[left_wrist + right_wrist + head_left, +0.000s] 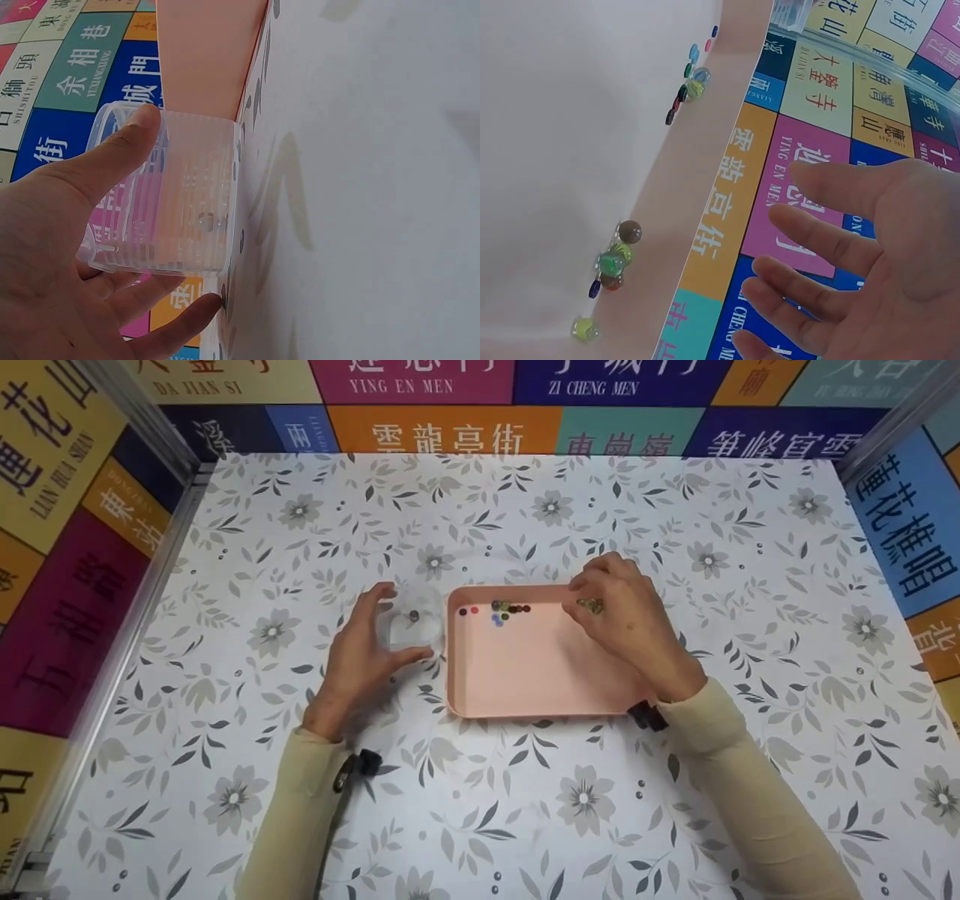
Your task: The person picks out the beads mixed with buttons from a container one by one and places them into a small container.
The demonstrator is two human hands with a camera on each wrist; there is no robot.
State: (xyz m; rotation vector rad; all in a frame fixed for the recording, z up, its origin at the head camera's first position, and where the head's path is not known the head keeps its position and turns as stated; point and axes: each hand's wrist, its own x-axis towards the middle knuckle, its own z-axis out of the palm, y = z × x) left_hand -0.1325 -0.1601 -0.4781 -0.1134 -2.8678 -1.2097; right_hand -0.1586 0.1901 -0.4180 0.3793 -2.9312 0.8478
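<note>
My left hand [360, 641] holds a clear ribbed plastic box [187, 187], its thumb on one side and fingers on the other. Inside the box lies one marble [206, 221]. The box stands on the table, just left of a shallow pink tray [525, 682]. Over the tray's far right rim is my right hand [626, 607], its fingers spread and slightly bent, with nothing visible in them. Glass marbles [611, 262] lie below it along the tray's far side, with a dark blue disc [595, 289] among them.
Toward the tray's far left sits a second group of marbles [694, 89] and small coloured discs [694, 52]. The table [480, 810] wears a white floral cover. Panels with large lettering [450, 431] border it at the back and sides.
</note>
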